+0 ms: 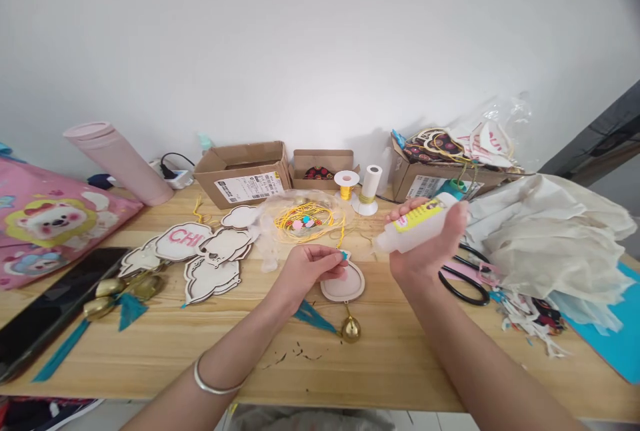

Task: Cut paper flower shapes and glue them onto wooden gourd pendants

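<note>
My left hand (pixel 313 264) pinches a tiny teal piece (pixel 345 255) between thumb and finger, just over the upper part of a wooden-framed pendant (pixel 350 282). A brass bell (pixel 351 329) hangs off the pendant's lower end, and a teal tassel (pixel 316 317) lies beside it. Wrapped around a translucent white glue bottle (pixel 416 225) with a yellow label is my right hand (pixel 425 251). The bottle is tilted with its narrow end to the lower left, raised above the table and apart from the pendant.
Behind my hands lies a heap of yellow cord (pixel 305 221) with beads, near two spools (pixel 371 184). Wooden shapes (pixel 213 284) and brass bells (pixel 103 304) are at left. Black-handled scissors (pixel 465 294) and pale fabric (pixel 545 237) lie at right. Cardboard boxes (pixel 240 181) line the wall.
</note>
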`<action>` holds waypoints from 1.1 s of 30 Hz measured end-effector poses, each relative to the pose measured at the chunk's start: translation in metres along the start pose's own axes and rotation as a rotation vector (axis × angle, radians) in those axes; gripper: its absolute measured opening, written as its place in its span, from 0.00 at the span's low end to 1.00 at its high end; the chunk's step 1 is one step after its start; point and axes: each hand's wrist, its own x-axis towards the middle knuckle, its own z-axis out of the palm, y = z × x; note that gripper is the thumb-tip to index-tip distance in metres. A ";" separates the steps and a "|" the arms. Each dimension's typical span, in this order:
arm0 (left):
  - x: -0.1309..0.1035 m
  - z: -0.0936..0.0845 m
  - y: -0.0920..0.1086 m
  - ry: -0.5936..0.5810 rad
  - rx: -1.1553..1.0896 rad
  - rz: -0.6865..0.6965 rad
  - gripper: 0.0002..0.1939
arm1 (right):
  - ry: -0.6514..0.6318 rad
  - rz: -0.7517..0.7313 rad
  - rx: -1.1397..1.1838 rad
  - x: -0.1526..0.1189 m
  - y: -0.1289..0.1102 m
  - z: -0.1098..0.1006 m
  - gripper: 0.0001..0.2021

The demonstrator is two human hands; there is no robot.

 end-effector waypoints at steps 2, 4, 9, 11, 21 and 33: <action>0.000 0.004 -0.001 -0.011 -0.005 -0.011 0.12 | -0.083 -0.138 -0.042 -0.009 -0.004 0.007 0.19; -0.002 0.007 -0.001 -0.017 -0.012 -0.025 0.12 | -0.148 -0.207 -0.065 -0.015 -0.003 0.011 0.19; -0.007 0.009 0.002 -0.046 -0.031 -0.042 0.10 | -0.201 -0.225 -0.089 -0.019 0.007 0.009 0.21; -0.009 0.008 0.002 -0.056 -0.057 -0.057 0.10 | -0.194 -0.222 -0.104 -0.019 0.008 0.009 0.21; -0.010 0.004 -0.001 -0.134 -0.150 -0.103 0.10 | 0.057 0.069 -0.104 -0.009 0.009 0.005 0.23; -0.010 0.006 0.002 -0.140 -0.157 -0.157 0.05 | 0.232 0.338 0.009 -0.001 0.017 -0.001 0.22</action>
